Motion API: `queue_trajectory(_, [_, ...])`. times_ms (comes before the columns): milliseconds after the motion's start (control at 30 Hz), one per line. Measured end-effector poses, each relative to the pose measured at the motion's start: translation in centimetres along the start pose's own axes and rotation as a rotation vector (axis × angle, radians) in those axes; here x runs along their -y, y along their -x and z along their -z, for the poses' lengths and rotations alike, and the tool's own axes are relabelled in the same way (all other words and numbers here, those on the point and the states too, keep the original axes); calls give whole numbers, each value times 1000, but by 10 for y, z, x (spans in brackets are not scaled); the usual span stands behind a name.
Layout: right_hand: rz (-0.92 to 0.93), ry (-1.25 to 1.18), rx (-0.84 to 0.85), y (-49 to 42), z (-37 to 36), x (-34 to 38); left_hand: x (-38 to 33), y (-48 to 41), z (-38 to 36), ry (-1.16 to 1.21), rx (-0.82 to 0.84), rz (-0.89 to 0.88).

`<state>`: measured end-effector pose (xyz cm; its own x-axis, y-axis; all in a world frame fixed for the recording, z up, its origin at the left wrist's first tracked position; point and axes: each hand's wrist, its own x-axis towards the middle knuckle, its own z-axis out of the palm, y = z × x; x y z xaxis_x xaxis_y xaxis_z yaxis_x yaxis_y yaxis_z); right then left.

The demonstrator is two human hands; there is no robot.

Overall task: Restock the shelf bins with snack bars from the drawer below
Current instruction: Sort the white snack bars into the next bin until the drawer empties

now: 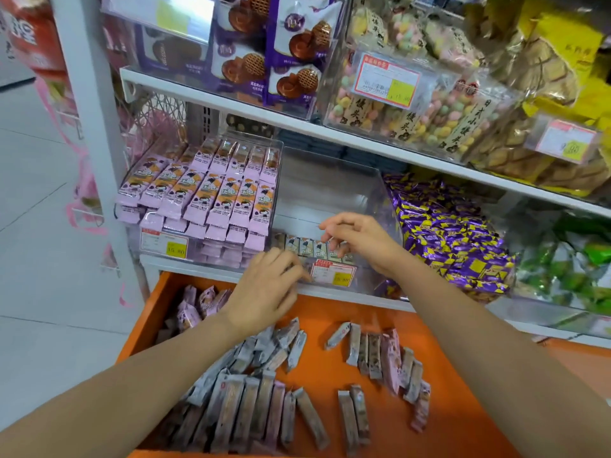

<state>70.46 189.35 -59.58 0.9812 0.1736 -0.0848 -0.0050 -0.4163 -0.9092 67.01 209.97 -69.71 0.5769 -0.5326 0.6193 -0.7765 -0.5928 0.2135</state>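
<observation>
Reaching into: the middle bin (pixel 330 186) — clear plastic, set on the lower shelf (pixel 185 270), mostly bare inside.
Snack bars in bin: one short row (pixel 310 246) standing on end against the near wall, just behind the price tag (pixel 332 273).
Left hand (pixel 267 287): back up, at the bin's near-left corner. My fingers are bent down against the front wall beside the tag. The fingertips are hidden, so I cannot tell whether they grip anything.
Right hand (pixel 358 239): inside the bin, over the right end of the row. My fingers are loosely curved, thumb and forefinger close to the bar tops. Whether they pinch a bar I cannot tell.
Drawer (pixel 330 314): orange, pulled out below the shelf.
Drawer stock, near left: grey-brown bars (pixel 251 395) — a packed row with more heaped behind it.
Drawer stock, far left: pink-wrapped bars (pixel 198 307), bunched in the corner.
Drawer stock, right: a loose cluster (pixel 380 355) of grey and pink bars, a few lying apart from it.
Shelf, left neighbour: tiered pink bars (pixel 205 193), filling their clear bin.
Shelf, right neighbour: purple-and-yellow sweets (pixel 456 239), heaped.
Upper shelf (pixel 231 100): purple biscuit packs (pixel 297 44) at left, pastel puffs (pixel 413 107) in a clear box at right.
</observation>
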Motion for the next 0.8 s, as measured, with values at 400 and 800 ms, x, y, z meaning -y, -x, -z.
queue_trajectory(400, [-223, 71, 296, 64, -101, -122, 23, 112, -54, 68, 1033, 494])
queue_trajectory(800, [-575, 306, 603, 33, -189, -229, 28, 129, -88, 92, 1227, 642])
